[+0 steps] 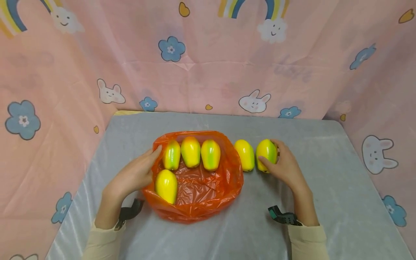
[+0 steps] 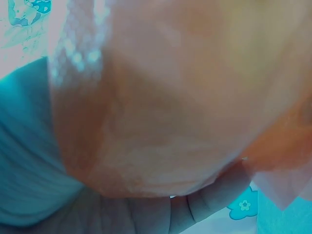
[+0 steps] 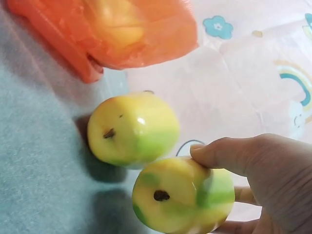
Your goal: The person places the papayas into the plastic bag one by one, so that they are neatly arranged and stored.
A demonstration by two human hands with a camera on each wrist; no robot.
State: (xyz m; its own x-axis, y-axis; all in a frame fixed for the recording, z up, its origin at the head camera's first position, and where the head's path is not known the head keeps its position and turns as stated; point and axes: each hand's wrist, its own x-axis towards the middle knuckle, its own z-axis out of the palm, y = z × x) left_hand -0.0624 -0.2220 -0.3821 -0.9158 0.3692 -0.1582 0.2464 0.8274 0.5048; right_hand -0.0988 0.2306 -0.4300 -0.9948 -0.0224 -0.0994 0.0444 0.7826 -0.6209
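Observation:
An orange-red plastic bag [image 1: 195, 213] lies with its mouth wide apart, and several glossy yellow-green mangoes [image 1: 191, 151] are inside it. My left hand [image 1: 138, 173] holds the bag's left rim, thumb at the inner side. In the left wrist view the bag's film [image 2: 161, 122] fills most of the picture and hides part of the fingers. To the right of the bag stands a loose mango [image 1: 244, 155]. Beside it, my right hand [image 1: 287, 164] grips another mango [image 3: 180, 195] between thumb and fingers, its dark stem end showing in the right wrist view.
A grey cloth [image 1: 351, 202] covers the table. Pink patterned curtain fabric [image 1: 208, 72] hangs behind and along both sides. A dark strap device [image 1: 284, 216] sits at the right wrist, with a similar one [image 1: 131, 209] at the left.

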